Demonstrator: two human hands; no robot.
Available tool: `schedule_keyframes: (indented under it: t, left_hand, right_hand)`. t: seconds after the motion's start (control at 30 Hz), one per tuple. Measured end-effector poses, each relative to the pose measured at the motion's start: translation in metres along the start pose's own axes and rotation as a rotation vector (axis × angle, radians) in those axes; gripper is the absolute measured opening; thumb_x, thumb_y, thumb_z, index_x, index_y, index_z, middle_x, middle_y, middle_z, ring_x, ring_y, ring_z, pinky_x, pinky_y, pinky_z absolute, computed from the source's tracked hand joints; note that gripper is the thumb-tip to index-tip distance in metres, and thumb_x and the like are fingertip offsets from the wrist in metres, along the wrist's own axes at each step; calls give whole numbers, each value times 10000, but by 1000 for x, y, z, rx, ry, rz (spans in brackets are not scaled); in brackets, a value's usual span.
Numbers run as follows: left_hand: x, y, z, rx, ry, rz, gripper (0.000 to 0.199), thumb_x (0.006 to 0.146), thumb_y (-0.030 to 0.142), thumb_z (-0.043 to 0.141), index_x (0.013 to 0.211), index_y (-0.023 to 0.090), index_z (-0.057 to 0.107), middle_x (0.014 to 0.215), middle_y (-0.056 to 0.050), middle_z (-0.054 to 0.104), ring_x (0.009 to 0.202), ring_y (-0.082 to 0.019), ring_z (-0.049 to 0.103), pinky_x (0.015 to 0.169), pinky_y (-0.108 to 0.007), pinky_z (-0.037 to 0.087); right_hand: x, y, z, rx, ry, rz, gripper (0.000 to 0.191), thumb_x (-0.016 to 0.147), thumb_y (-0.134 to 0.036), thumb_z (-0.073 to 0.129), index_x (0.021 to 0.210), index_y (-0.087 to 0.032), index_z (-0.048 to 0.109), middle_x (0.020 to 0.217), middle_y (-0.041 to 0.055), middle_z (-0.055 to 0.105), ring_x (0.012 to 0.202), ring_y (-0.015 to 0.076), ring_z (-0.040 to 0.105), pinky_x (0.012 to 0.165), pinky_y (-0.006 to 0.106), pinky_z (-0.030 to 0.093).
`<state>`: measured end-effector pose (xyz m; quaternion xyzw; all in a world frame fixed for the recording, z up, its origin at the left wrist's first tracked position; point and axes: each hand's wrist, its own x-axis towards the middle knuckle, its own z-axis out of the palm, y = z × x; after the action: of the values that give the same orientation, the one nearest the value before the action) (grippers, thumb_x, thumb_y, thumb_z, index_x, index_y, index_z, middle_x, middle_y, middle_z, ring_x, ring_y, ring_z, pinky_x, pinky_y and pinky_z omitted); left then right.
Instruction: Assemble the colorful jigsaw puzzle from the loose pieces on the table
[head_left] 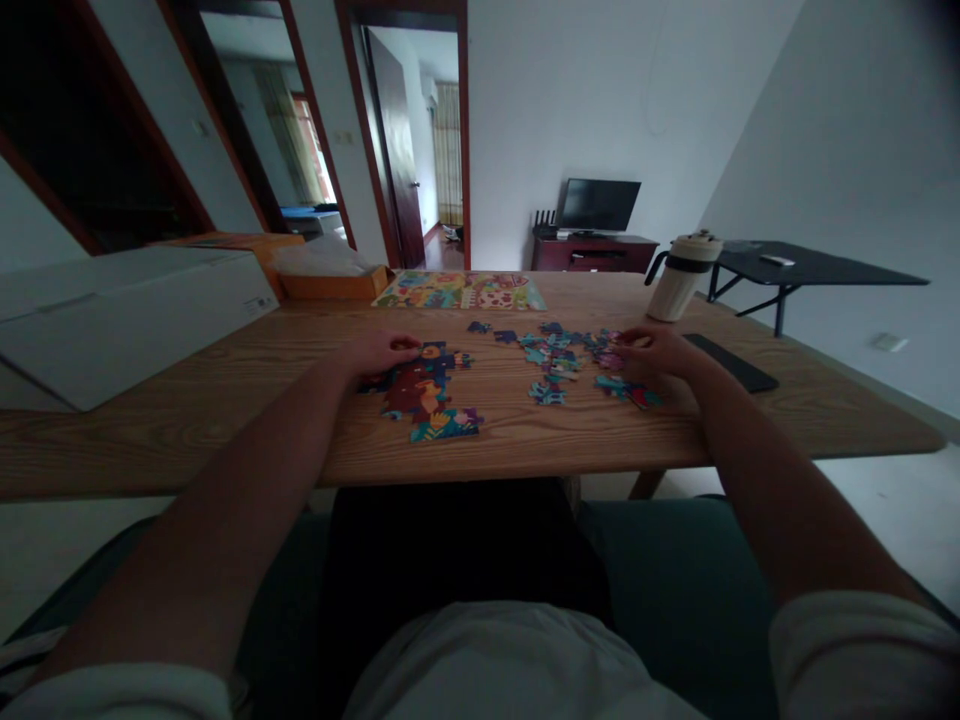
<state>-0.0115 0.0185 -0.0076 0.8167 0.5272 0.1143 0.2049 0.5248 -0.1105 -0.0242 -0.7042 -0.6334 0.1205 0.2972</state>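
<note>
A partly joined puzzle section (420,390) in dark blue, brown and teal lies on the wooden table. My left hand (379,355) rests at its upper left edge, fingers curled and close together; whether a piece is between them is too small to tell. Loose puzzle pieces (553,355) are spread to the right of the section. At their right end my right hand (651,350) has its fingertips pinched together over pink and purple pieces; what they grip, if anything, cannot be made out. A teal and red cluster (630,390) lies just below my right hand.
A bright picture sheet (461,290) lies at the table's far edge, beside an orange box (334,287) with plastic in it. A white box (142,320) stands at the left. A cream bottle (681,280) and a dark flat object (731,362) are at the right.
</note>
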Motion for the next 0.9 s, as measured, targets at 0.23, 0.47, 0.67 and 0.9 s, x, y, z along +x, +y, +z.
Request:
schedule_keyframes:
  t: [0.23, 0.47, 0.67, 0.9]
  left_hand:
    - [-2, 3, -1, 5, 7, 39, 484, 893, 469, 644, 1287, 197, 719, 1250, -96, 753, 1102, -262, 696, 952, -333, 519]
    - [-4, 3, -1, -22, -3, -12, 522, 878, 484, 659, 1328, 223, 707, 1252, -92, 754, 1060, -278, 713, 876, -339, 555]
    - [-5, 8, -4, -34, 20, -7, 490, 810, 499, 707, 1238, 266, 762, 1216, -79, 770, 1087, -299, 710, 907, -345, 560]
    - [-1, 0, -1, -40, -7, 12, 534, 836, 540, 677, 1284, 253, 727, 1230, -74, 761, 1081, -284, 709, 901, -334, 555]
  right_hand:
    - [-4, -18, 11, -70, -190, -42, 423, 696, -547, 854, 945, -220, 753, 817, 50, 740, 765, 239, 686, 703, 345, 526]
    - [-1, -11, 11, 168, -73, 63, 422, 708, -534, 852, 896, -225, 634, 866, 63, 714, 725, 209, 648, 622, 326, 520]
    - [0, -13, 5, 265, 53, 23, 326, 761, -456, 809, 904, -236, 615, 868, 59, 708, 791, 225, 664, 717, 356, 552]
    - [2, -14, 16, -58, 76, -103, 407, 723, -470, 840, 1003, -199, 724, 1062, 132, 732, 1045, 331, 681, 939, 472, 548]
